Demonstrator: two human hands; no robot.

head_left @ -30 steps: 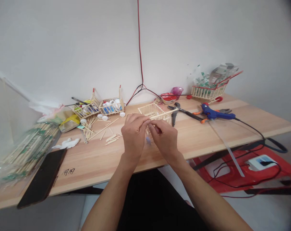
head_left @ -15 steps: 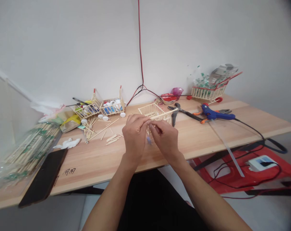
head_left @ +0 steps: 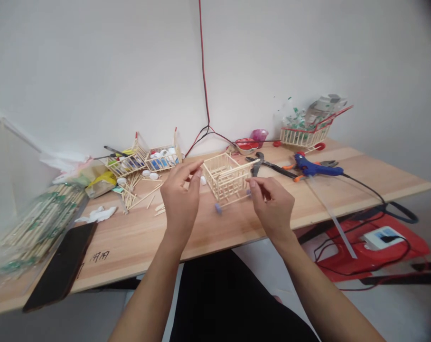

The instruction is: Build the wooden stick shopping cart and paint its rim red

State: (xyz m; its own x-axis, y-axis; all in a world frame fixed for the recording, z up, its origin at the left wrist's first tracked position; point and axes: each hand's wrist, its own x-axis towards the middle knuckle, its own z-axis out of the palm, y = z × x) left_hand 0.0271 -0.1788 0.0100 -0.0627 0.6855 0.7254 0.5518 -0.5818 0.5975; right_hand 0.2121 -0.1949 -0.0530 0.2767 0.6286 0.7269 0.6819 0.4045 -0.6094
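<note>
A small model shopping cart [head_left: 233, 175] made of thin wooden sticks stands on the wooden table between my hands, with small blue-purple wheels along its near edge. Just left of the cart is my left hand [head_left: 182, 199], fingers extended and thumb apart, holding nothing that I can see. On the other side, my right hand [head_left: 274, 202] has loosely curled fingers, with the index fingertip close to the cart's right corner. Nothing shows in its grasp. A long stick along the cart's top reaches out to the right, near black-handled pliers [head_left: 272, 166].
A blue glue gun [head_left: 317, 166] lies at the right, its cord running to a power strip [head_left: 384, 237]. Two stick carts [head_left: 162, 159] and loose sticks [head_left: 130, 192] are at the back left. A black phone [head_left: 60, 266] and bagged sticks [head_left: 44, 223] lie left.
My hands were together in front of the cart, fingertips meeting; they have moved apart to its left and right. The cart is now in fuller view.
</note>
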